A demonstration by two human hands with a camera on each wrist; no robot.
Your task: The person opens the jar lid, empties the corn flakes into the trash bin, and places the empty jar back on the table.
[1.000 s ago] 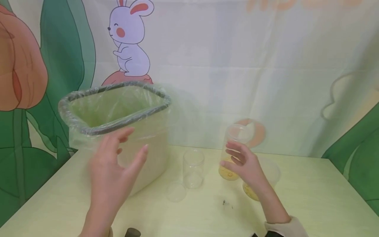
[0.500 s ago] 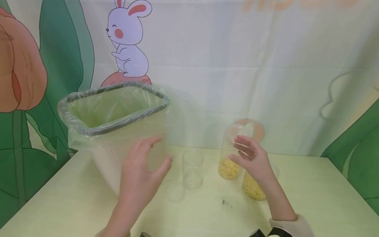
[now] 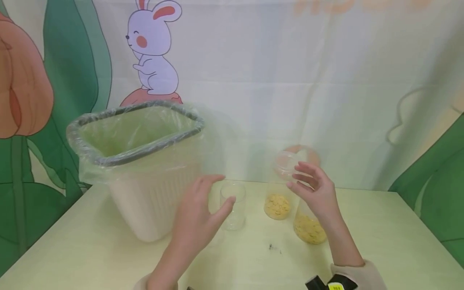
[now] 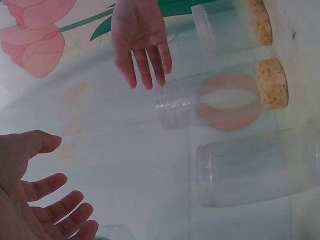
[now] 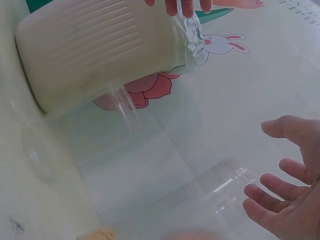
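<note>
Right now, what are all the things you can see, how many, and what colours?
Ribbed tapered bin: 1, cream, table's left
Filmy plastic liner: 1, clear, over the bin's top
Empty cylindrical jar: 1, clear, right of the bin
Cylindrical flake jars: 2, clear with yellow flakes, right of the empty jar
Printed fabric backdrop: 1, pale with white rabbit, orange tulip, green leaves, behind
Flat table: 1, pale yellow-green, underneath
Tiny marks: few, dark, table front
Sleeves: 2, beige, wrists
Left hand: 1, bare, near the empty jar
Right hand: 1, bare, near the flake jars
</note>
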